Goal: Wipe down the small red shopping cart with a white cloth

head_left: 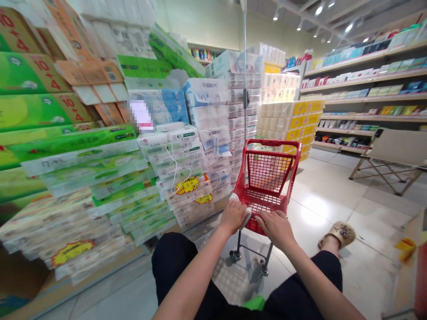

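A small red shopping cart point(268, 172) with plastic mesh sides stands in front of my knees on thin dark legs with wheels. My left hand point(232, 216) is closed over a white cloth or tissue point(246, 218), pressed against the near left corner of the cart. White material pokes out on both sides of its fingers. My right hand point(277, 226) lies at the near rim, its fingers curled over the red edge. Its fingertips are partly hidden, and nothing loose shows in its grip.
Stacked packs of tissue paper point(182, 151) fill the left side, some with yellow price tags point(187, 185). A metal pole point(245, 66) rises behind the cart. To the right are a folding chair point(393, 151), stocked shelves point(363, 80) and my shod foot point(343, 233) on the tiled floor.
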Action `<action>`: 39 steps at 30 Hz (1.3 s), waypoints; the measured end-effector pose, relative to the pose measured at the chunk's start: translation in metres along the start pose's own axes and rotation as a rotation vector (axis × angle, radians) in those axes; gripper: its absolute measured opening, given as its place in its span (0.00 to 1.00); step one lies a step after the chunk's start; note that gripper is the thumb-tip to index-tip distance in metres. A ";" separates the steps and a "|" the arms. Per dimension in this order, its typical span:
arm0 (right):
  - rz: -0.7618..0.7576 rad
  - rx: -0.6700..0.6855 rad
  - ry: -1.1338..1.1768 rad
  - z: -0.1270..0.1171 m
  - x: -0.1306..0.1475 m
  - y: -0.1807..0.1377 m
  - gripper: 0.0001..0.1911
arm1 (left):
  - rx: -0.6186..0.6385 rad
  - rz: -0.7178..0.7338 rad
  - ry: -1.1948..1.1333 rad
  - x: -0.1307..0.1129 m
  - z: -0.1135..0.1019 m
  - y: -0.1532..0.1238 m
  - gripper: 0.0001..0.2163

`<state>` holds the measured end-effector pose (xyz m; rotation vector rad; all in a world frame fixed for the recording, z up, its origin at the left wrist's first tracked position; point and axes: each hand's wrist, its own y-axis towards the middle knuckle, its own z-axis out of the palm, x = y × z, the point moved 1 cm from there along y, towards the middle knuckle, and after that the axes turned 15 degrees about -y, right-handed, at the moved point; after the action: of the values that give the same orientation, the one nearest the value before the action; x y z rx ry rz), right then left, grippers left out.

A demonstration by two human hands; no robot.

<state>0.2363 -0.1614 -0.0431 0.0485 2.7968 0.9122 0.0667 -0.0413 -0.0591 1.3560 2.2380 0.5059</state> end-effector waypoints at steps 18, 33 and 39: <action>-0.021 -0.033 0.016 -0.012 -0.049 -0.054 0.11 | 0.132 0.273 -0.047 -0.018 -0.011 -0.014 0.16; -0.078 -0.030 0.016 -0.003 -0.055 -0.055 0.12 | 0.129 0.275 -0.060 -0.082 0.026 -0.007 0.19; -0.090 -0.027 0.052 -0.007 -0.058 -0.058 0.11 | 0.069 0.313 -0.036 -0.004 -0.014 -0.032 0.24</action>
<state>0.2940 -0.2176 -0.0613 -0.1054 2.8073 0.9428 0.0371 -0.0605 -0.0636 1.7498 2.0405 0.5080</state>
